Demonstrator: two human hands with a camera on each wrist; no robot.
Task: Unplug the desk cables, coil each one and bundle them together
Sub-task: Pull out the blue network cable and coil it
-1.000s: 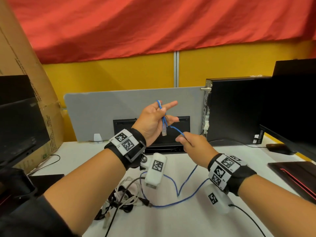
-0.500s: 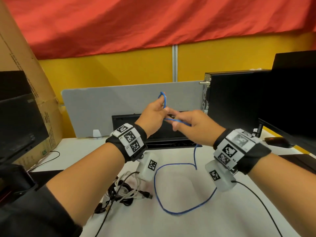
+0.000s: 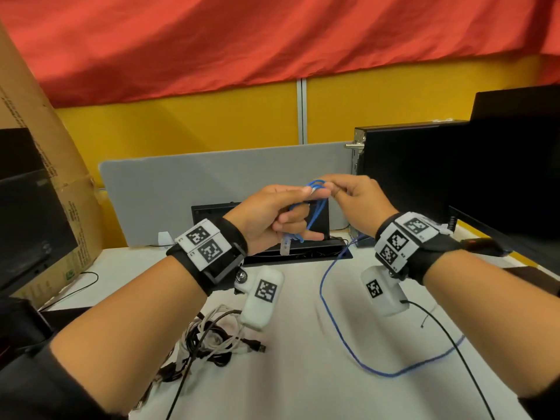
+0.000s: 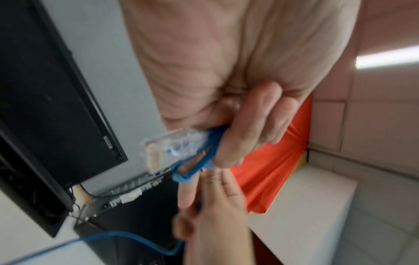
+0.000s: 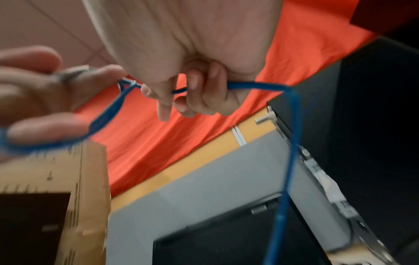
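Note:
A thin blue network cable (image 3: 328, 301) is looped over my left hand (image 3: 278, 216), which is raised above the desk and grips the loops. Its clear plug (image 3: 285, 247) hangs below the palm, and shows close up as the clear plug (image 4: 172, 147) in the left wrist view. My right hand (image 3: 348, 195) meets the left at the top of the loops and pinches the blue cable (image 5: 254, 85). The slack runs down from there and curves across the white desk (image 3: 303, 374).
A tangle of black and white cables (image 3: 212, 338) lies on the desk under my left forearm. A black computer tower (image 3: 409, 177) and a monitor (image 3: 515, 165) stand on the right. A grey divider panel (image 3: 212, 189) and a cardboard box (image 3: 45, 153) are behind and left.
My right hand rose and carried the cable up to the left hand's fingertips, adding a loop. The slack on the desk has shifted to the right.

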